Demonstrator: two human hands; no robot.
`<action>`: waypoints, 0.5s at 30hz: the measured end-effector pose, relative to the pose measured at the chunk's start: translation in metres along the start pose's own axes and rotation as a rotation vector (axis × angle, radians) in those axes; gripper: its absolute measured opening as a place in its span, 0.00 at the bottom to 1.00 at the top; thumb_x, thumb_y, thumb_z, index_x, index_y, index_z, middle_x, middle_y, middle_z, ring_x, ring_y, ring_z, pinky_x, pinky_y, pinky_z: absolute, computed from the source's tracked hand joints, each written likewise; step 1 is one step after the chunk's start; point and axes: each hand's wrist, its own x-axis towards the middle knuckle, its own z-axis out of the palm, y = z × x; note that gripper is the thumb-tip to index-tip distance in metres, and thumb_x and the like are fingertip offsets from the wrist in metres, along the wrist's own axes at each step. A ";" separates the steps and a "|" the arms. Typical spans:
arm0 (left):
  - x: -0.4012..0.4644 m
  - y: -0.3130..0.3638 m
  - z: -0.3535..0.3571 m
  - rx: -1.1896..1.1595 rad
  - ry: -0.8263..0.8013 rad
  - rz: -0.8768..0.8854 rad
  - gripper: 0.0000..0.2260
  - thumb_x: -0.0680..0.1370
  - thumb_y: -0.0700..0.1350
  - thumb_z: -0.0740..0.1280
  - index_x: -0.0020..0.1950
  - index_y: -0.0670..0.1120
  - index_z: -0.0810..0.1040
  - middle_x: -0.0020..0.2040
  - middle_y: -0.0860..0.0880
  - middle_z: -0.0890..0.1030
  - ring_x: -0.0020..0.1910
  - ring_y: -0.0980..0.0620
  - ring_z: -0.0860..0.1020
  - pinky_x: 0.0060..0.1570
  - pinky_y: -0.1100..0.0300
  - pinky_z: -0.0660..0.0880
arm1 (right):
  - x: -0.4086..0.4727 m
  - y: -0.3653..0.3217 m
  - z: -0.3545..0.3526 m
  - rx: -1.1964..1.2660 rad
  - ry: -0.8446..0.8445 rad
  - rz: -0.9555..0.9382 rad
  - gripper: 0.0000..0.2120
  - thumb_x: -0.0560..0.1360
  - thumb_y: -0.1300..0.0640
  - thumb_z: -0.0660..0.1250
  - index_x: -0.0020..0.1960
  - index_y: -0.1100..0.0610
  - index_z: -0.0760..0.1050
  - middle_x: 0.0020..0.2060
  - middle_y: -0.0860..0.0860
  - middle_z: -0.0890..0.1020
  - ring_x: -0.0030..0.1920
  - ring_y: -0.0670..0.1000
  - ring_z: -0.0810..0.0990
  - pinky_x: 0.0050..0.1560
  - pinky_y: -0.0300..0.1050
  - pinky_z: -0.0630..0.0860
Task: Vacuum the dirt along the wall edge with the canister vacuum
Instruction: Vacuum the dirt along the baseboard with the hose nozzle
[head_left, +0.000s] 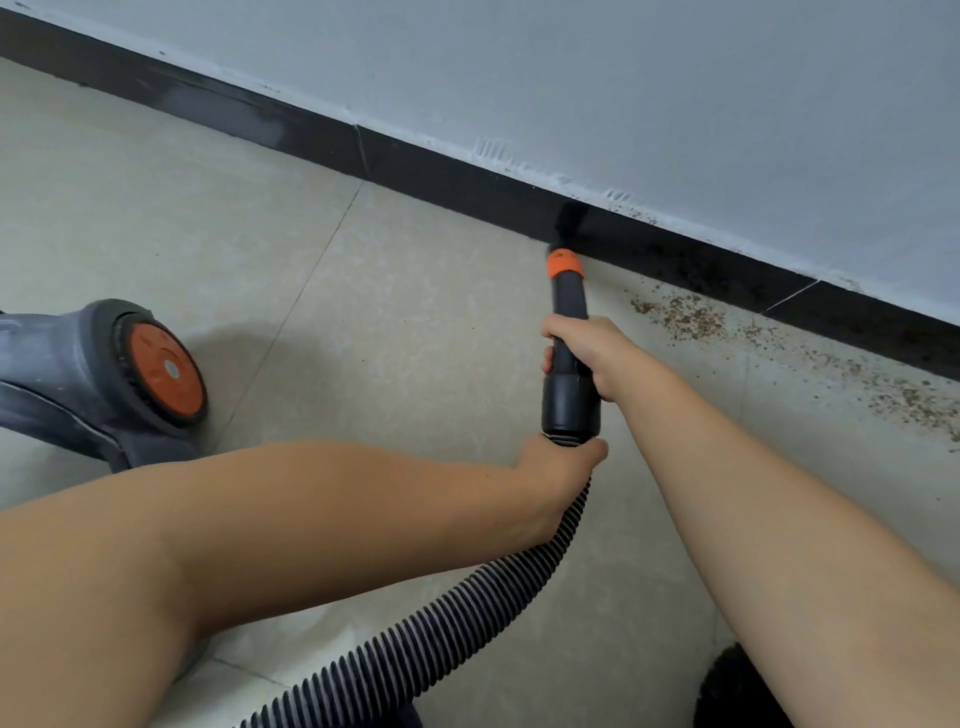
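Observation:
A black vacuum wand (570, 332) with an orange collar (565, 263) points at the black baseboard (467, 182); its brush tip is blurred against the skirting. My right hand (587, 351) grips the wand's middle. My left hand (563, 467) holds the ribbed black hose (441, 618) just below the wand's cuff. Brown dirt (685, 314) lies scattered on the tiles along the wall, to the right of the nozzle. The grey canister vacuum (88, 379) with an orange wheel hub sits at the left.
Beige floor tiles (363, 312) stretch from the canister to the wall. A pale wall (675, 104) rises above the baseboard. More dirt (904, 395) runs toward the right edge. A dark object (727, 691) shows at the bottom right.

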 end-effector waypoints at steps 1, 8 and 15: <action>0.001 0.000 -0.005 -0.017 0.028 0.010 0.06 0.75 0.44 0.68 0.44 0.46 0.72 0.35 0.46 0.72 0.34 0.48 0.72 0.36 0.59 0.70 | 0.001 -0.004 0.009 -0.030 -0.025 -0.012 0.06 0.72 0.63 0.66 0.47 0.60 0.71 0.28 0.54 0.77 0.23 0.50 0.77 0.29 0.41 0.77; 0.007 0.007 -0.025 -0.099 0.085 0.033 0.06 0.74 0.44 0.68 0.44 0.46 0.72 0.35 0.46 0.73 0.35 0.47 0.72 0.38 0.56 0.71 | 0.005 -0.020 0.042 -0.136 -0.121 -0.040 0.05 0.72 0.62 0.65 0.46 0.59 0.70 0.30 0.54 0.77 0.24 0.50 0.77 0.29 0.39 0.77; 0.007 -0.010 0.010 0.031 -0.110 -0.040 0.06 0.74 0.43 0.68 0.44 0.46 0.72 0.36 0.46 0.72 0.35 0.48 0.72 0.37 0.57 0.70 | -0.003 0.013 -0.018 -0.034 0.039 -0.004 0.06 0.71 0.62 0.65 0.46 0.59 0.69 0.29 0.54 0.77 0.25 0.51 0.77 0.33 0.43 0.78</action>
